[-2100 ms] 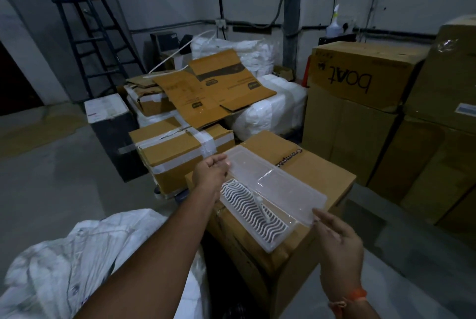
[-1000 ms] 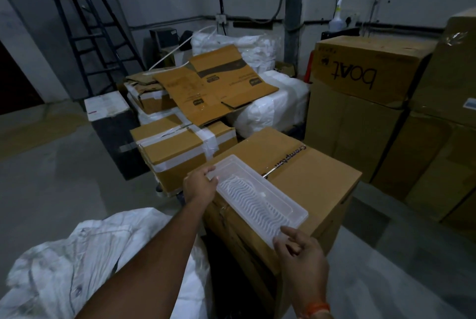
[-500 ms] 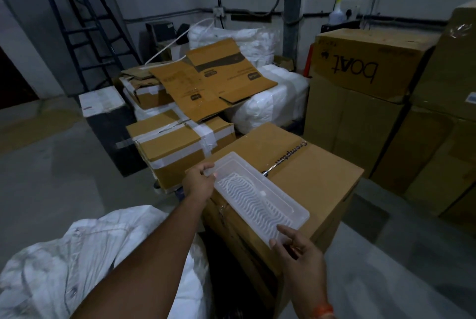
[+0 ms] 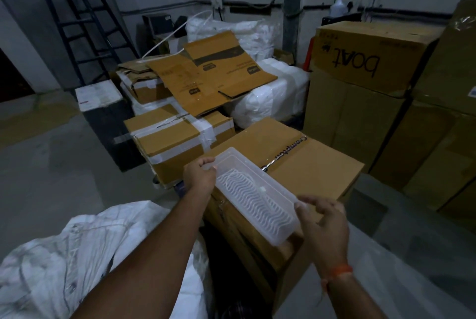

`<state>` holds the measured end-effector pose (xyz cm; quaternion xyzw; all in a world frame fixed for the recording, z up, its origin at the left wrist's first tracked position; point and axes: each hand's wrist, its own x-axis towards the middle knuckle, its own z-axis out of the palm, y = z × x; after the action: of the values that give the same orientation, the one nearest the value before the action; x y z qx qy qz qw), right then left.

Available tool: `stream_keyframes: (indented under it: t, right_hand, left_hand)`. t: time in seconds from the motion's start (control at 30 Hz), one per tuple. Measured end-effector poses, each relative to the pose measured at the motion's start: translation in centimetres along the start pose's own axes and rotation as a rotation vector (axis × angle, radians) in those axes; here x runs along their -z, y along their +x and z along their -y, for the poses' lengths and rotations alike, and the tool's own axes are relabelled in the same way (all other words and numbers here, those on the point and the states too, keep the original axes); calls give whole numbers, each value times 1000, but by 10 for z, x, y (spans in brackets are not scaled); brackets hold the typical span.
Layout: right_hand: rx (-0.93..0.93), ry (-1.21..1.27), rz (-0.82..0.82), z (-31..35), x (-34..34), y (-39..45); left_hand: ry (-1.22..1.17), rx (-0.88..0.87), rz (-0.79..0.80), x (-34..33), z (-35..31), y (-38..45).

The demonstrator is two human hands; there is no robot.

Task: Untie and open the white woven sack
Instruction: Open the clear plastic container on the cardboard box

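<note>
The white woven sack [image 4: 64, 262] lies crumpled at the lower left, under my left forearm; neither hand touches it. A clear plastic box [image 4: 255, 195] with a white ribbed insert lies on a brown carton [image 4: 309, 164] in front of me. My left hand [image 4: 199, 173] grips the box's far left end, fingers curled over its rim. The near right end is held by my right hand [image 4: 323, 221], thumb and fingers round the corner.
Taped cartons [image 4: 175, 138] and flattened cardboard [image 4: 211, 71] are stacked behind. Tall brown boxes [image 4: 360, 82] fill the right side. More white sacks [image 4: 270, 97] lie at the back. A black stepladder [image 4: 77, 22] stands at the far left beside bare concrete floor [image 4: 51, 164].
The lid came down onto the box and it was set on the carton. My right hand has shifted from the box's near edge up to its right corner.
</note>
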<state>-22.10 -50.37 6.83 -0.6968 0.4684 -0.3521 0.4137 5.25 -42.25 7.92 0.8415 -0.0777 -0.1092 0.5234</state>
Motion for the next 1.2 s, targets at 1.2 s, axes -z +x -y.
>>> stream_keyframes:
  t: [1.2]
  right_hand:
    - [-129,157,85,-22,-10,7]
  left_hand:
    - [149,-152,329,0,-15,30]
